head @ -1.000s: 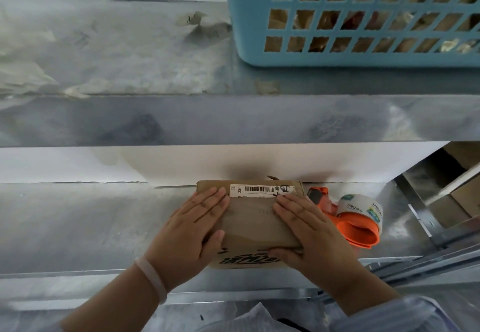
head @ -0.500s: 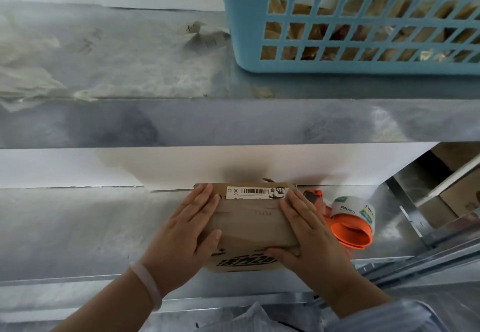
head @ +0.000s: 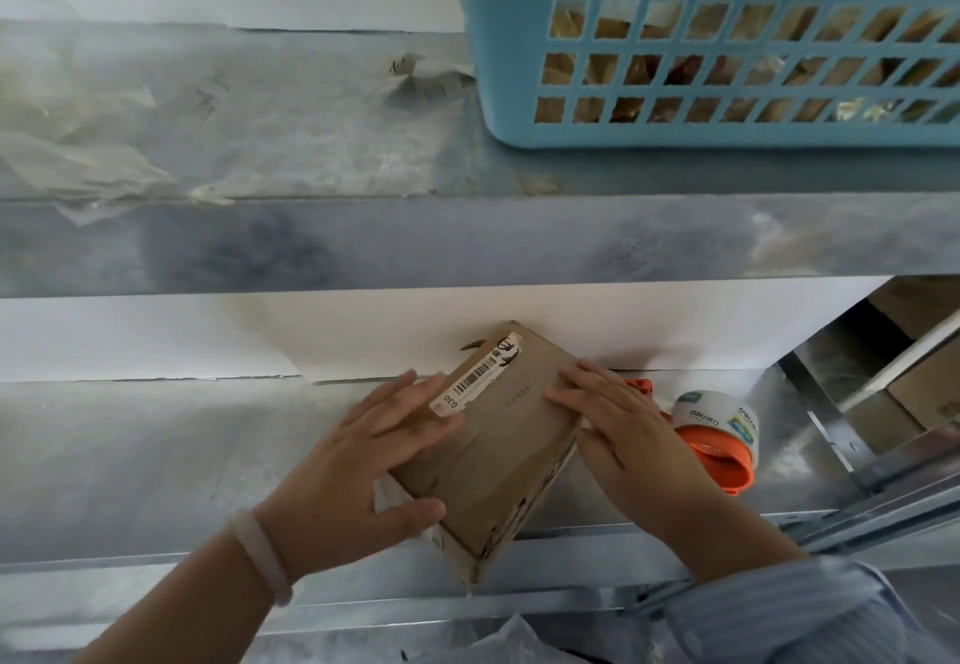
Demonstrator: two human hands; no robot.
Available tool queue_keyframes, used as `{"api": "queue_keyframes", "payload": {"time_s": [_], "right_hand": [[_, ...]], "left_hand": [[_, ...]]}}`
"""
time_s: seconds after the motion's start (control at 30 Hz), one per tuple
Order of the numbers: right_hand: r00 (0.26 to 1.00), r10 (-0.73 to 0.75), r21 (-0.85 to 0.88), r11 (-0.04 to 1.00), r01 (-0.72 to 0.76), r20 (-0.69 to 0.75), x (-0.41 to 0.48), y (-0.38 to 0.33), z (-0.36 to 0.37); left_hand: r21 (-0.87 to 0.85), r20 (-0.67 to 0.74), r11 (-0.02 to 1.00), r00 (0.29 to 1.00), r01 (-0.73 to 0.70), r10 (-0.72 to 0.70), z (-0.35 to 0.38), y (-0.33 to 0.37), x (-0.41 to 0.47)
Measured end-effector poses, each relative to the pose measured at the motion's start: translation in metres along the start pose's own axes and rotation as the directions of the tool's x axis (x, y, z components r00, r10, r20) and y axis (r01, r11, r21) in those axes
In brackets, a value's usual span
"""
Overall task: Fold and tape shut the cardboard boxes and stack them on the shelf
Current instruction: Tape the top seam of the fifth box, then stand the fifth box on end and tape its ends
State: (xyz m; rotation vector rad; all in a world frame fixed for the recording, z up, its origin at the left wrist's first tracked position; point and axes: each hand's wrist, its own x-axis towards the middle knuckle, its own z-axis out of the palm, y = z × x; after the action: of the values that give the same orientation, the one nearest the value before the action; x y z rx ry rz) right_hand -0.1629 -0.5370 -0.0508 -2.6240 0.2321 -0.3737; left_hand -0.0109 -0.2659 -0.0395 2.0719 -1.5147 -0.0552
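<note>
Head view: box (head: 493,450) on shelf (head: 156,455), skewed, near corner overhanging the front edge; left hand (head: 358,471) and right hand (head: 623,434) spread flat on top, thumbs against its sides, likely steering it for taping; tape dispenser (head: 722,445) just right, within reach.

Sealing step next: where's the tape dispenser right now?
Head view, right of centre: the tape dispenser lies on the lower shelf, just right of the cardboard box, partly behind the right hand.
</note>
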Motion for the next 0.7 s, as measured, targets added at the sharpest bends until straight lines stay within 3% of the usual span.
{"api": "queue_keyframes", "payload": {"time_s": [0.1, 0.23, 0.37, 0.4, 0.5, 0.6, 0.7], "right_hand": [[1.000, -0.006, -0.029, 1.000, 0.006, -0.024, 0.002, -0.007, 0.002], [0.993, 0.113, -0.068, 0.991, -0.115, -0.037, -0.007, 0.003, -0.008], [0.930, 0.215, -0.112, 0.960, -0.258, -0.299, -0.024, 0.029, -0.030], [0.904, 0.311, -0.095, 0.932, -0.351, -0.292, -0.028, 0.040, -0.036], [0.810, 0.585, -0.107, 0.803, -0.586, -0.043, -0.042, 0.077, -0.049], [0.767, 0.637, -0.070, 0.771, -0.633, 0.080, -0.045, 0.099, -0.055], [0.777, 0.622, -0.062, 0.783, -0.619, 0.090, -0.051, 0.110, -0.056]], "left_hand": [[0.034, 0.078, 0.999, 0.997, 0.000, -0.003, 0.011, 0.001, -0.002], [0.155, -0.042, 0.985, 0.996, 0.080, -0.074, 0.022, 0.025, -0.009], [0.235, -0.133, 0.957, 0.981, 0.168, -0.140, 0.036, 0.048, -0.009], [0.233, -0.144, 0.954, 0.976, 0.191, -0.160, 0.038, 0.052, -0.007], [0.189, -0.161, 0.946, 0.958, 0.265, -0.236, 0.044, 0.063, -0.001], [0.099, -0.174, 0.951, 0.946, 0.292, -0.273, 0.057, 0.074, 0.005], [0.049, -0.145, 0.949, 0.942, 0.312, -0.302, 0.067, 0.084, 0.009]]}}
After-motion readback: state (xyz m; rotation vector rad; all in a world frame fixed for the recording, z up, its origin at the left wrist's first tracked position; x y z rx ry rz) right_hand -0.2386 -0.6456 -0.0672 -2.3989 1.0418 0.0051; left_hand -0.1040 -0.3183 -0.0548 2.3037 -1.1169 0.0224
